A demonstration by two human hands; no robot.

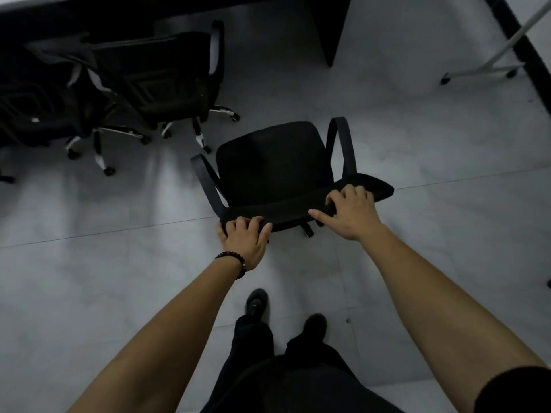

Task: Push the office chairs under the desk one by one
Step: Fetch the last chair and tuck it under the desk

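Both hands are gripping the black fabric office chair [271, 165] by its backrest top.
Head view: the left hand [244, 239], wearing a dark bead bracelet [235, 259], and the right hand [351, 213] are curling their fingers over that rim. The chair is standing on the grey tiled floor [417, 144], apart from the dark desk [179, 7], where two black mesh chairs [155, 79] are sitting at its near edge.

Floor [417, 263]: grey tiles w/ thin grout lines, pale glare streaks at left. White wheeled stand [477, 73] top rt, two castors showing, angled pole. Black strip [541, 84] runs behind it.
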